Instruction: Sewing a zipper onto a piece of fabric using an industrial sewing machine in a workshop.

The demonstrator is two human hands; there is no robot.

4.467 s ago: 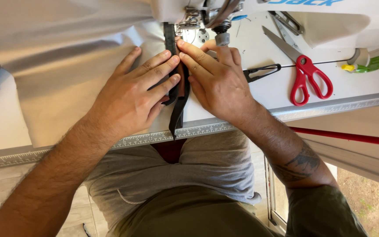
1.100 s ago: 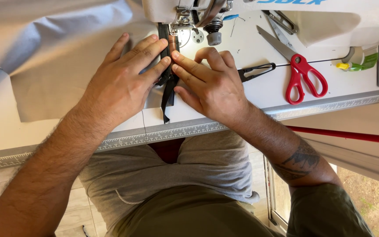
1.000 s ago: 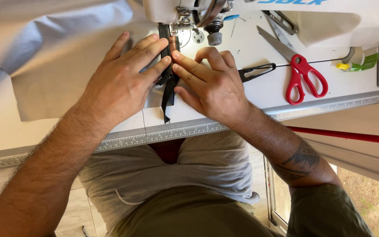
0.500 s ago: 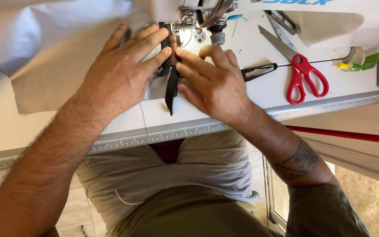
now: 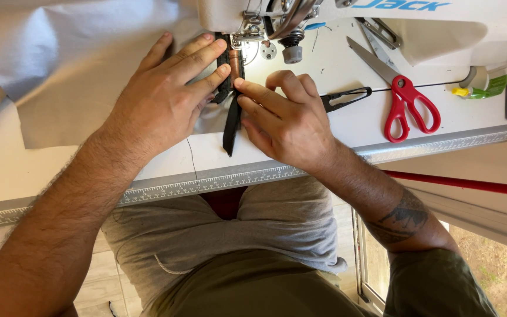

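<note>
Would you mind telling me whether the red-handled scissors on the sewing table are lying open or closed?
Closed. The red-handled scissors lie flat on the sewing table, blades together in a single point, the two handle loops side by side.

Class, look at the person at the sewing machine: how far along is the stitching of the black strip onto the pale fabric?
Done: part of the black strip already lies past the presser foot, hidden there. In hand: the left hand and right hand press the strip and pale fabric flat beside the needle. Left: the strip's loose tail hangs toward the table edge, apparently unsewn; the red scissors lie untouched.
</note>
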